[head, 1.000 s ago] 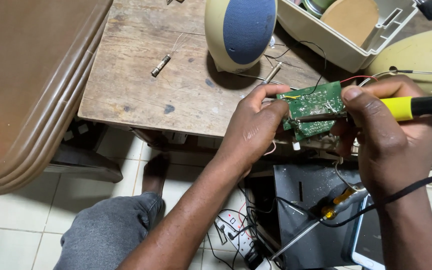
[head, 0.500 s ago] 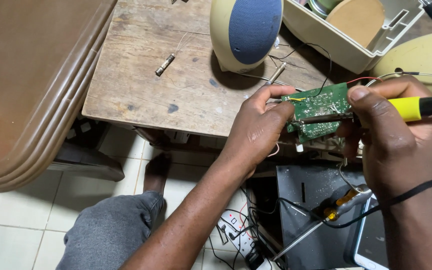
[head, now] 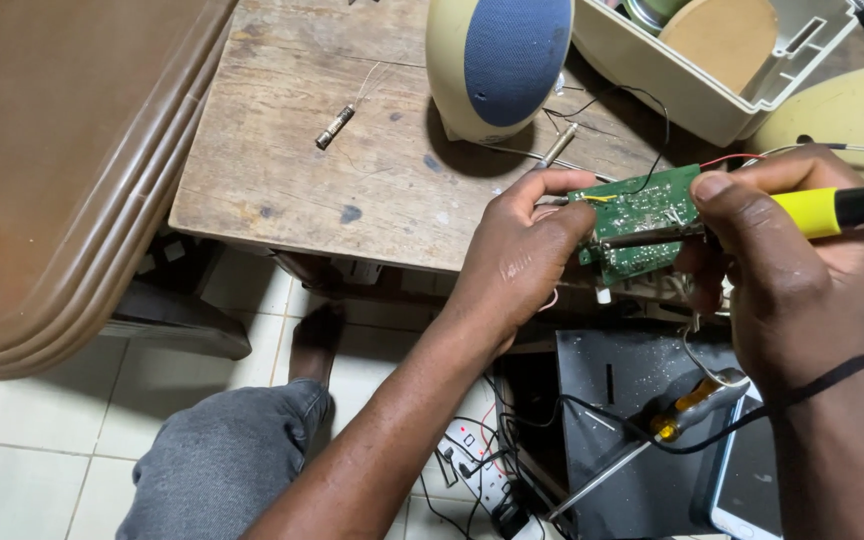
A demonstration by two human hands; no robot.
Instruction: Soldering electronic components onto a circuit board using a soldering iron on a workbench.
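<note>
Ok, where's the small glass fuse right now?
In the head view, the glass fuse lies on the wooden table, upper left of the left hand, left of the oval speaker.

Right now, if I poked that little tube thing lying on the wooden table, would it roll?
Probably: the little tube looks round and lies flat on the table. It seems light, and the thin wires at one end might stop it early.
</note>
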